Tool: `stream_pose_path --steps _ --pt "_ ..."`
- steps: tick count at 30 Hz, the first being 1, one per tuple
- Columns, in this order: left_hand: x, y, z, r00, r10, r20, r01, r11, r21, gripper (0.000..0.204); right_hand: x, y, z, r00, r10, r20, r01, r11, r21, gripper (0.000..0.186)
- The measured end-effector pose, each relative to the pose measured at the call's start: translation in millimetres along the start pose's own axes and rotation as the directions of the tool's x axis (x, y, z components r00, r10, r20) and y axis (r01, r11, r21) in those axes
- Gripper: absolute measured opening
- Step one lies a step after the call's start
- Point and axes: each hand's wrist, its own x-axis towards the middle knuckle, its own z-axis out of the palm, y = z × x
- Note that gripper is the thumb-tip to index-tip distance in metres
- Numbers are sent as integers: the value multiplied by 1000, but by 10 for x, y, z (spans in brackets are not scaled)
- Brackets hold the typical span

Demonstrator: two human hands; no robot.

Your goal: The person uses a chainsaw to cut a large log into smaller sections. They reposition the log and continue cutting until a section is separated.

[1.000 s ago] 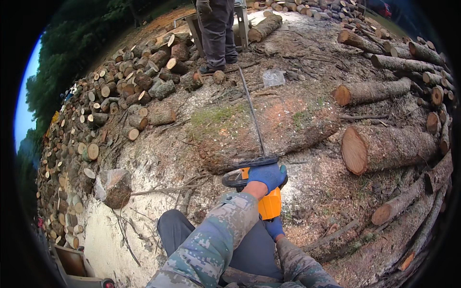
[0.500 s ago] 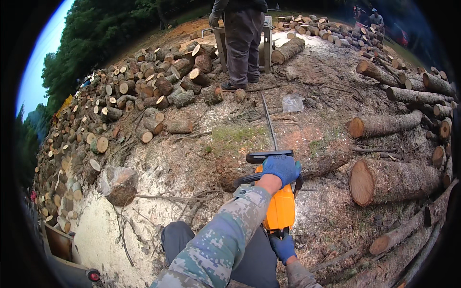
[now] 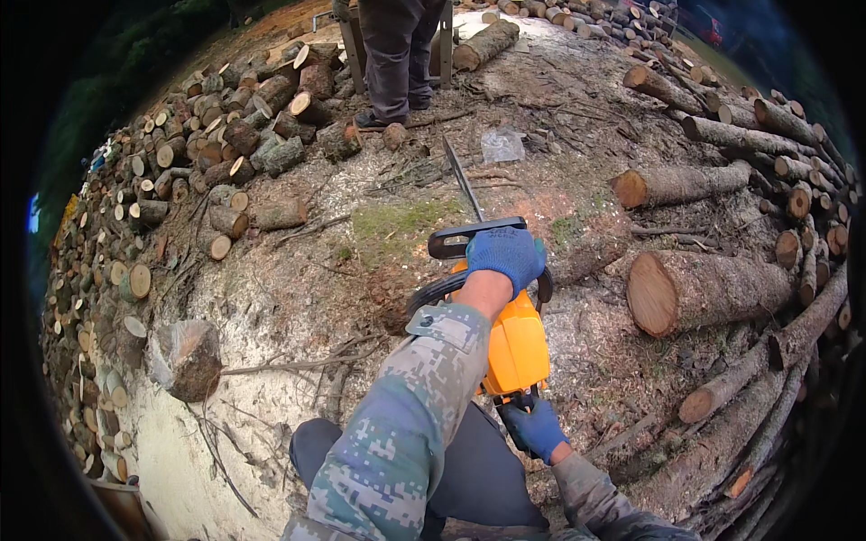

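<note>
An orange chainsaw [image 3: 516,353] is in both my hands, its bar [image 3: 463,182] pointing away from me and slightly left. My left hand [image 3: 508,259], in a blue glove, is closed round the front handle, behind the black hand guard. My right hand [image 3: 539,429], also in a blue glove, grips the rear handle, with its fingers partly hidden. Under the saw lies a thick, moss-patched log [image 3: 397,236], set crosswise and half hidden by the saw and my arm. Whether the chain touches its bark I cannot tell.
Ahead, a person [image 3: 390,59] stands beside a metal frame [image 3: 354,45]. Cut log rounds [image 3: 230,144] are heaped at the left. Long logs [image 3: 713,293] lie at the right. A bark-covered chunk [image 3: 185,359], branches [image 3: 298,365] and clear plastic [image 3: 502,144] lie on sawdust-strewn ground.
My view has turned somewhat right and downward, so the surroundings sit further left and higher. The chainsaw's bar now leans more to the left in the picture. Both hands keep their grip.
</note>
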Motion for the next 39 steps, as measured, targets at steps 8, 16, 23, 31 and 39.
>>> stream_pose_path --steps 8,16,23,31,39 --pt "182 84 -181 978 -72 196 86 994 -61 52 159 90 -112 983 171 -66 -177 981 -85 31" --pt "404 277 -448 877 -155 454 104 985 135 37 38 -399 47 1000 21 -16 -22 998 -55 52" --pt "858 534 -551 800 -249 546 214 968 127 50 253 199 40 986 124 -116 -147 965 -218 51" --pt "1157 246 -613 761 -343 551 290 939 184 57 55 -930 -72 949 308 -70 -315 900 -301 51" --pt "1514 137 -678 749 -303 589 278 951 136 55 31 -1649 -205 900 416 -131 -436 857 -275 59"
